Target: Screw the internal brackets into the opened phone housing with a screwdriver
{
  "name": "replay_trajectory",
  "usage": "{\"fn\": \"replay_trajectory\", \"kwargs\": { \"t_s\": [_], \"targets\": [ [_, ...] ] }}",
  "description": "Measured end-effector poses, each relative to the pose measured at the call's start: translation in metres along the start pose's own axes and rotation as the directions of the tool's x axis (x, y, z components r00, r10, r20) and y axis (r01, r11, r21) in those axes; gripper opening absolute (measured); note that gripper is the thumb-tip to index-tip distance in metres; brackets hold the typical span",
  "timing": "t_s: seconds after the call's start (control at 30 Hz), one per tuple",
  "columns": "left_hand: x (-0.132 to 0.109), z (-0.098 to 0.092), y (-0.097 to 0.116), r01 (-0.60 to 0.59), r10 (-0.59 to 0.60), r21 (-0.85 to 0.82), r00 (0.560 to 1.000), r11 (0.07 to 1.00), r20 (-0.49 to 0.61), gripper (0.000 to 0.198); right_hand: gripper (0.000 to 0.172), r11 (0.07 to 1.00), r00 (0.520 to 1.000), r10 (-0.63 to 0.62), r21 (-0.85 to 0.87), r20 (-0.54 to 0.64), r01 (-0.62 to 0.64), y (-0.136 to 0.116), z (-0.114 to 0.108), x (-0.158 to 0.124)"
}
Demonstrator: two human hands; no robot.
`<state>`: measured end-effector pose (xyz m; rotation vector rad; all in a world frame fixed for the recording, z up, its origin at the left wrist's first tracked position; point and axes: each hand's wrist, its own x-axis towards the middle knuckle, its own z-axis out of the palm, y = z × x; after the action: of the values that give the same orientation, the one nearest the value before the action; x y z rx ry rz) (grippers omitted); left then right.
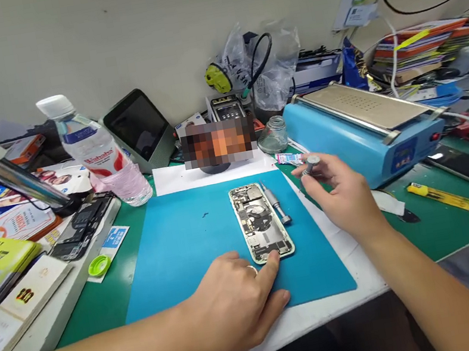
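Note:
An opened smartphone [261,219] lies on the blue mat [182,239], its inner parts exposed. The index fingertip of my left hand [240,295] touches the phone's near end; the thumb is apart from that finger and rests near the mat, and the other fingers are partly curled. Right of the phone and above the mat's edge, my right hand [339,190] pinches a grey screwdriver [313,160] by its round-capped handle; the tip is hidden. A second grey screwdriver [275,204] lies along the phone's right side. Small dark bits sit on the mat left of the phone.
A blue heating-plate machine [346,137] stands at the right, with a yellow cutter knife [442,197] before it. Behind the mat is a glass jar [273,135]. On the left are a water bottle [97,154], a screen device [140,128] and boxes [21,304].

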<state>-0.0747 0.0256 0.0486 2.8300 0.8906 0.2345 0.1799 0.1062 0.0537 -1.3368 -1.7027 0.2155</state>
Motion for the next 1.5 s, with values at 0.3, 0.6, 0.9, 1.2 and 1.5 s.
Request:
{"fn": "replay_trajectory", "kwargs": {
  "t_s": [0.3, 0.6, 0.9, 1.2, 1.5],
  "targets": [
    [-0.002, 0.007, 0.002, -0.013, 0.011, -0.057, 0.999, 0.998, -0.045, 0.044, 0.016, 0.974, 0.974, -0.225, -0.033, 0.024, 0.225, -0.012, -0.010, -0.003],
    [-0.002, 0.008, 0.002, -0.019, 0.014, -0.065, 0.997, 0.998, -0.069, 0.043, 0.018, 0.959, 0.959, -0.281, -0.017, 0.023, 0.282, -0.012, -0.011, -0.002],
    [0.001, 0.005, 0.000, 0.011, -0.012, -0.072, 1.000, 0.997, -0.015, 0.046, 0.018, 0.988, 0.993, -0.112, 0.114, 0.028, 0.109, -0.006, -0.009, 0.000],
    [0.002, 0.000, 0.000, 0.039, -0.037, -0.067, 0.999, 0.997, 0.034, 0.050, 0.060, 0.950, 0.994, 0.113, 0.293, -0.003, -0.108, 0.001, -0.011, 0.000],
    [0.001, 0.003, -0.002, 0.007, -0.008, -0.066, 1.000, 0.998, -0.011, 0.045, 0.070, 0.927, 0.986, 0.165, 0.342, -0.012, -0.151, -0.007, -0.011, 0.001]
  ]
}}
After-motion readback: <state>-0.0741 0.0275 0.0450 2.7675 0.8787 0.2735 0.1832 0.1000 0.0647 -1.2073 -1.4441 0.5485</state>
